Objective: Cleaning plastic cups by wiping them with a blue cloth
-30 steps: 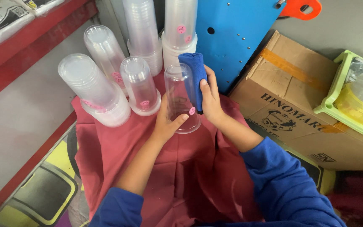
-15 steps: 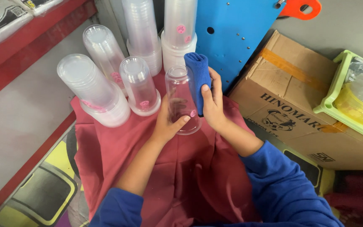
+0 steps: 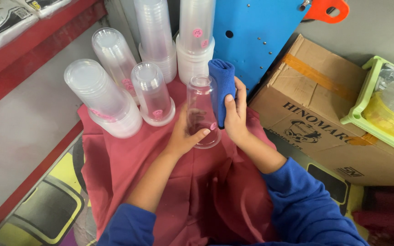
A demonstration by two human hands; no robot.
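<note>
A clear plastic cup (image 3: 201, 107) stands upside down on a dark red cloth (image 3: 174, 191). My left hand (image 3: 184, 135) grips its lower left side. My right hand (image 3: 236, 115) presses a folded blue cloth (image 3: 222, 86) against the cup's right side. A small pink sticker shows near the cup's rim.
Stacks of clear cups (image 3: 108, 98) stand upside down to the left and behind, one single stack (image 3: 152, 93) close to the held cup. A blue panel (image 3: 256, 32), a cardboard box (image 3: 324, 114) and a green basket (image 3: 379, 105) lie to the right.
The cup and both hands have shifted slightly to the right. The blue cloth has slid a little lower and to the right along the cup's side.
</note>
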